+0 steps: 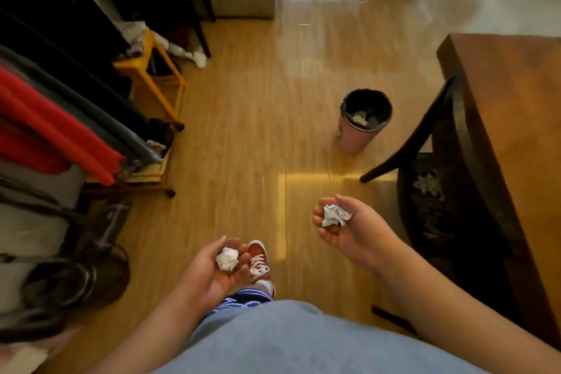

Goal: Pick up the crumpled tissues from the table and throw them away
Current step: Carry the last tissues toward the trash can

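Cradled one tissue point(227, 258) in curled left hand point(217, 272) and second tissue point(335, 215) in curled right hand point(346, 229), off the tabletop point(516, 85), well short of the bin point(352, 143); judged feather-light, soft, grippable anywhere.

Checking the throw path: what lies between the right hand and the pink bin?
Head view: bare wood floor between right hand and pink bin; a chair leg stands just beside.
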Action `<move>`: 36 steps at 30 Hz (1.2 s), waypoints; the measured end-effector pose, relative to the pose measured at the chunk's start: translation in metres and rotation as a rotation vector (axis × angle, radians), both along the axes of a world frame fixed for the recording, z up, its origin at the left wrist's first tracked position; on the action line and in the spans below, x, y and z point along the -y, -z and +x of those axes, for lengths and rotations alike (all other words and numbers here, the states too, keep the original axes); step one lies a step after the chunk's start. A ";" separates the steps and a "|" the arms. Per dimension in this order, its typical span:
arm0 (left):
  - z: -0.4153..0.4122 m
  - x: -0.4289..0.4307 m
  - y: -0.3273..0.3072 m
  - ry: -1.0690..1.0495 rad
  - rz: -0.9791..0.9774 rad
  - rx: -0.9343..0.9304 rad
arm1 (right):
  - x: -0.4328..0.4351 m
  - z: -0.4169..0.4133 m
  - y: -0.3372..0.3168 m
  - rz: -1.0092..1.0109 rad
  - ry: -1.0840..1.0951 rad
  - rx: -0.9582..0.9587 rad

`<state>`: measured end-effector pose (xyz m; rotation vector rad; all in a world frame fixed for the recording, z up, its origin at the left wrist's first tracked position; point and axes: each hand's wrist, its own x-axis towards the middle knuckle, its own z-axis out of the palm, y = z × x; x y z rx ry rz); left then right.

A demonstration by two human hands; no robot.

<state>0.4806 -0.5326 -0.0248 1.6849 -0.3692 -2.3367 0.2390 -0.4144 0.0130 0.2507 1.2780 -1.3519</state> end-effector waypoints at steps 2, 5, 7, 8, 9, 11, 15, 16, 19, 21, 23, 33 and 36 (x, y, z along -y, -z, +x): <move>0.000 0.040 0.003 -0.022 -0.014 0.006 | 0.043 -0.005 0.006 0.008 -0.031 0.004; -0.007 0.093 0.000 -0.015 -0.040 0.010 | 0.088 -0.017 0.011 0.024 -0.045 0.015; -0.018 0.123 -0.004 0.003 -0.062 0.007 | 0.107 -0.029 0.011 0.021 -0.027 0.023; -0.025 0.138 -0.006 0.018 -0.070 0.008 | 0.115 -0.037 0.012 0.026 -0.008 0.029; -0.034 0.152 -0.008 0.036 -0.079 0.005 | 0.122 -0.045 0.013 0.033 0.014 0.030; -0.056 0.176 -0.013 0.054 -0.093 -0.010 | 0.130 -0.062 0.016 0.062 0.054 0.022; -0.117 0.218 -0.017 0.068 -0.091 -0.044 | 0.137 -0.104 0.029 0.143 0.123 -0.003; -0.135 0.227 -0.016 0.075 -0.089 -0.056 | 0.139 -0.115 0.033 0.160 0.137 -0.002; -0.191 0.260 -0.015 0.099 -0.093 -0.076 | 0.152 -0.154 0.043 0.195 0.164 0.015; -0.227 0.284 -0.014 0.111 -0.103 -0.091 | 0.165 -0.183 0.050 0.206 0.169 0.026; -0.260 0.309 -0.013 0.099 -0.111 -0.105 | 0.184 -0.215 0.054 0.221 0.165 0.026; -0.340 0.401 -0.012 -0.100 -0.088 0.017 | 0.350 -0.363 0.042 0.125 0.010 0.004; -0.349 0.432 -0.007 -0.157 -0.077 0.039 | 0.413 -0.393 0.037 0.075 -0.034 0.023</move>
